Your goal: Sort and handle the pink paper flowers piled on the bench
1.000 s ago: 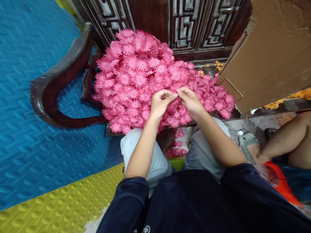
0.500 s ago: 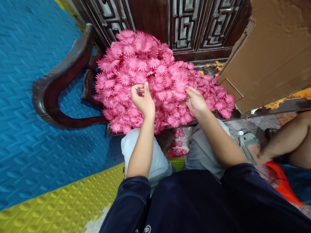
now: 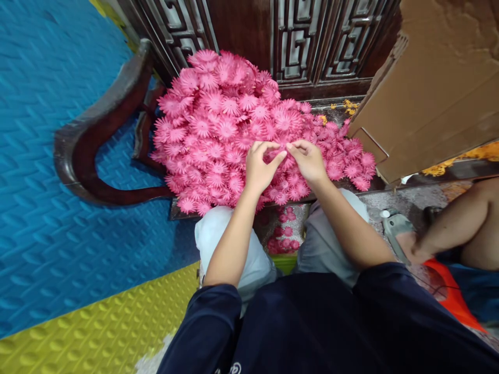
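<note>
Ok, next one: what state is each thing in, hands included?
Left hand: raised over the heap, thumb and forefinger curved toward each other; grip unclear.
Right hand: fingertips beside the left's; grip unclear.
Pink flowers: heaped loosely, petals spread.
Floor flowers: lying below, between the knees.
Yellow pieces: scattered behind the heap.
Cardboard: tilted, one edge ragged.
Sandal: on another person's foot.

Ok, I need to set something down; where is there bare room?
Bare: the blue mat left of the curved wooden armrest, and the yellow mat along the blue one's lower edge. Crowded: the pink flower pile between armrest and cardboard, with the left hand and right hand over it.
</note>
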Demonstrator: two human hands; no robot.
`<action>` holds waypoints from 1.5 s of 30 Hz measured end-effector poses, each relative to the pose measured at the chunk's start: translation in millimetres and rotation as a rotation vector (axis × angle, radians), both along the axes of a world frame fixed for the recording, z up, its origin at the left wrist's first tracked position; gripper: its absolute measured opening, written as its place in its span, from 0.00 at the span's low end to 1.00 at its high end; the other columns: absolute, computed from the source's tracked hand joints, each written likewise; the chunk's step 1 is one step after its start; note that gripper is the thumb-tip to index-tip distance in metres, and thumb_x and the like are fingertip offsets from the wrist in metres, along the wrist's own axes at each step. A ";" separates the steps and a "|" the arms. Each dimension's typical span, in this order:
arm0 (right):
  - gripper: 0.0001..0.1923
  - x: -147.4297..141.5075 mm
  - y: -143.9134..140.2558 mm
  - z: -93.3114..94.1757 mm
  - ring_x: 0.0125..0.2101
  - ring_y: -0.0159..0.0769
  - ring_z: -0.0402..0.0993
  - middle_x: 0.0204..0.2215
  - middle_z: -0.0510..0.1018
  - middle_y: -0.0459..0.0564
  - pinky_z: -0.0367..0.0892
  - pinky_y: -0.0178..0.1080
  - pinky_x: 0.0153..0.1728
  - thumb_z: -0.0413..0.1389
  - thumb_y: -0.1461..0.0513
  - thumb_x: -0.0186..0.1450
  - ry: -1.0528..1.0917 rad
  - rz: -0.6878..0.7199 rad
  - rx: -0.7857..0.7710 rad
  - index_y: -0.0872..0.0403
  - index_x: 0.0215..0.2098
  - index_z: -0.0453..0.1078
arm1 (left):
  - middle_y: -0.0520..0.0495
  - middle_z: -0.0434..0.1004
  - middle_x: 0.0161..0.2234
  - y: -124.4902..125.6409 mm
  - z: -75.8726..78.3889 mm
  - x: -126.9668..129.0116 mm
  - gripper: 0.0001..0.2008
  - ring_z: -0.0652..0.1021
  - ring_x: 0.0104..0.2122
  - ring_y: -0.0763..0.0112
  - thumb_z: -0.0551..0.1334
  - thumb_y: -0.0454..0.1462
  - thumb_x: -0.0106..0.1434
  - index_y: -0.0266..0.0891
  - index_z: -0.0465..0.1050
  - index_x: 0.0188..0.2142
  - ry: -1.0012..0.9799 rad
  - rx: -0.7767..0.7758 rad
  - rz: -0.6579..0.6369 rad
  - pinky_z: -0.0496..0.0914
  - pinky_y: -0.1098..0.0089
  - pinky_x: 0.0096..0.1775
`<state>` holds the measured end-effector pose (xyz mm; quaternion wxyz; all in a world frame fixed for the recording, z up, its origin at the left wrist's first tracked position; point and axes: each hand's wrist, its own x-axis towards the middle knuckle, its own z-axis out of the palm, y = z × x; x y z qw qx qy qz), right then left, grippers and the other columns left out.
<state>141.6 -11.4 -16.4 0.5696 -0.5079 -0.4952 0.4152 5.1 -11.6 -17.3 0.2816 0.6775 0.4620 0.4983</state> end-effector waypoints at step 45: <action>0.17 3.5 -7.8 0.2 0.50 0.40 0.72 0.48 0.78 0.52 0.62 0.48 0.57 0.52 0.57 0.62 -0.312 0.069 0.105 0.53 0.45 0.74 | 0.48 0.76 0.38 -11.8 0.6 12.9 0.10 0.73 0.43 0.65 0.62 0.46 0.59 0.45 0.77 0.33 0.257 0.153 0.253 0.63 0.62 0.50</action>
